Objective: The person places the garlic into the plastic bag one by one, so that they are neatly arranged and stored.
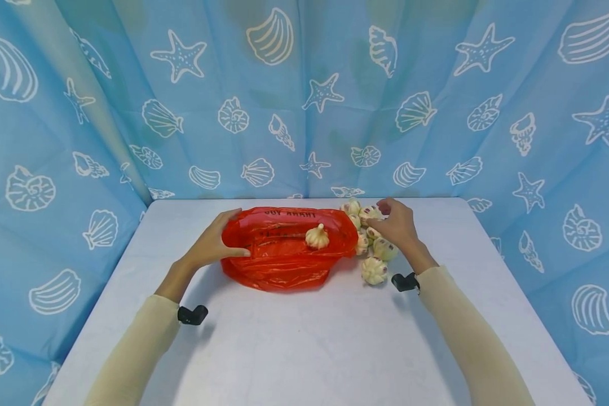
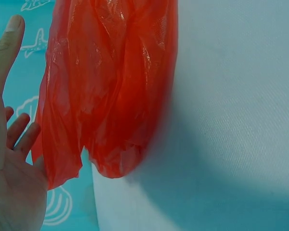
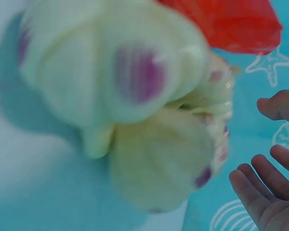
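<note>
A red plastic bag (image 1: 279, 273) lies on the table with its mouth spread wide. One garlic bulb (image 1: 317, 237) sits at the bag's opening, stem up. At the bag's left end is my left hand (image 1: 215, 239), thumb extended over the front and fingers toward the back edge. In the left wrist view its fingers (image 2: 20, 137) look straight and loose against the red plastic (image 2: 111, 91). My right hand (image 1: 395, 225) reaches over a heap of garlic bulbs (image 1: 384, 249) right of the bag. Thumb and fingers are apart, and nothing shows between them in the right wrist view.
The white table (image 1: 304, 344) extends in front of the bag and to both sides. A blue curtain (image 1: 304, 135) with white shells and starfish hangs around it. One garlic bulb (image 1: 374, 270) lies at the front of the heap. Dark wrist cameras (image 1: 193, 315) jut from both sleeves.
</note>
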### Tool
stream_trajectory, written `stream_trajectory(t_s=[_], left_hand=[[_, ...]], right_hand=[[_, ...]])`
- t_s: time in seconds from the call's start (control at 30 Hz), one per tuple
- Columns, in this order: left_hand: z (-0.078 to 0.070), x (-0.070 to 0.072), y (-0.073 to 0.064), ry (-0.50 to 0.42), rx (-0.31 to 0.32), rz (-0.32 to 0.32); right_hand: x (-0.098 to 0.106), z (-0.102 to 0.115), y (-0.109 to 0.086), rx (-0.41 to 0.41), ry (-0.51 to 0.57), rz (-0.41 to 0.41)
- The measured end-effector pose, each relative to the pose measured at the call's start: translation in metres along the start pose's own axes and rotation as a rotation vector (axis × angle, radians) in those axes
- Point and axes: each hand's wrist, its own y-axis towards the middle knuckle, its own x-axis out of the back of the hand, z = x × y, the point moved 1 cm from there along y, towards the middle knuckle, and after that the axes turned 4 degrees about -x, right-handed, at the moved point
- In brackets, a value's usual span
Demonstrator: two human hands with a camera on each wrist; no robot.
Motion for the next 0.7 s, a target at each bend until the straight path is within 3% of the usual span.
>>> stream_trajectory(t_s=[0.37,0.7], left_hand=[[0.000,0.000,-0.003,0.005,0.017,0.004],[-0.001,0.000,-0.003,-0.007,0.023,0.005]], right_hand=[[-0.005,-0.030,0.001,-0.091,-0.058,0.015],[-0.013,-0.039,-0.002,-0.148,-0.017,0.078]])
